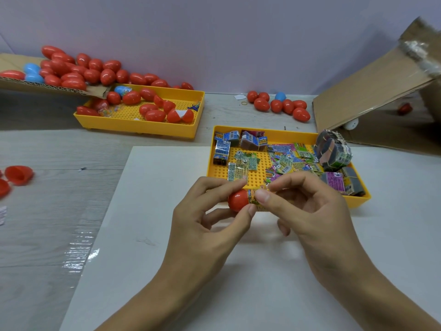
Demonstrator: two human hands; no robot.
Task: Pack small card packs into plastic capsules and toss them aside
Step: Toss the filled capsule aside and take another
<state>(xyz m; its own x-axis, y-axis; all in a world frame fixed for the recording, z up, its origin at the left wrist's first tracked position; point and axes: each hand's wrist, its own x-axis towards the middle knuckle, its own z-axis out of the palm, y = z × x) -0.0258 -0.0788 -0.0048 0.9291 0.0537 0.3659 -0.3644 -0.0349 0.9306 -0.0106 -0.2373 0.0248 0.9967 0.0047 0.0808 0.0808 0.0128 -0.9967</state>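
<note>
At frame centre, your left hand (210,211) grips the red capsule half (238,200), long axis horizontal, mouth rightward, while your right hand (307,206) pinches the card pack (256,199) protruding from it.

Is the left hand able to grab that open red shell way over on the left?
Probably not right now: the left hand is holding a red capsule half. The path to the open shell looks free.
</note>
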